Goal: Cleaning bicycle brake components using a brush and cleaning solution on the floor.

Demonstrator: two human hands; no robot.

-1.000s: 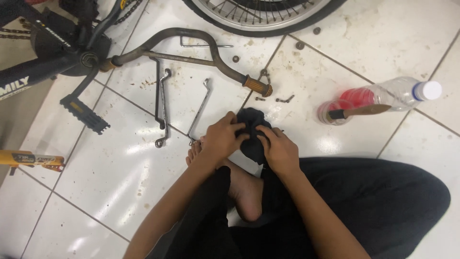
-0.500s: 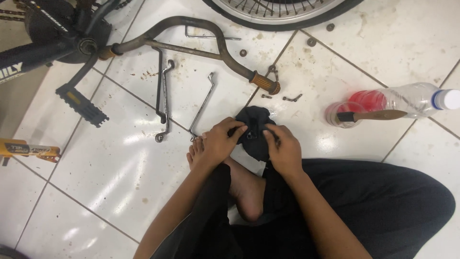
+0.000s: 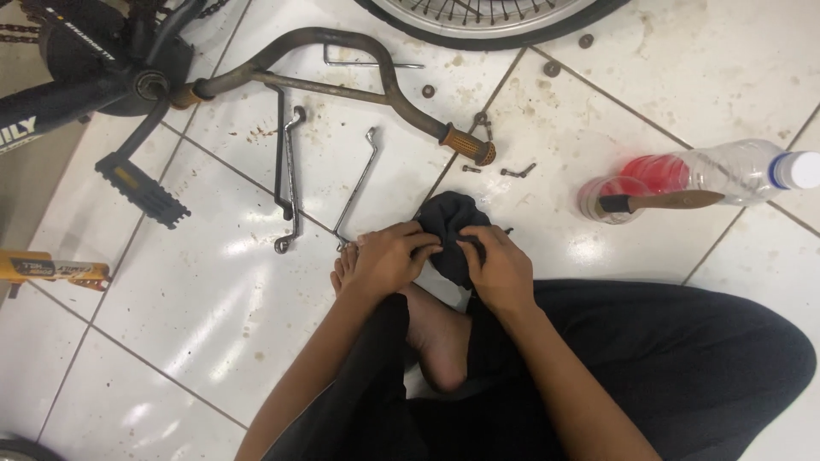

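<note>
Black cloth (image 3: 448,229) bunched between both hands; left hand (image 3: 389,259) and right hand (image 3: 498,269) each pinch it closed, above a bare foot (image 3: 436,337); offset wrenches (image 3: 290,171) lie near.

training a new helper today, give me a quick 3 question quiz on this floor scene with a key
1. True or false: both hands grip the black cloth.
2. What lies across the mouth of the plastic bottle? A) a wooden-handled brush B) a wrench C) a pedal
3. Name the long metal tools on the tiles between the rusty handlebar and the bare foot.

Key
1. True: the left hand and right hand both hold it.
2. A, the brush.
3. Wrenches, lying flat on the white tile floor.
</note>
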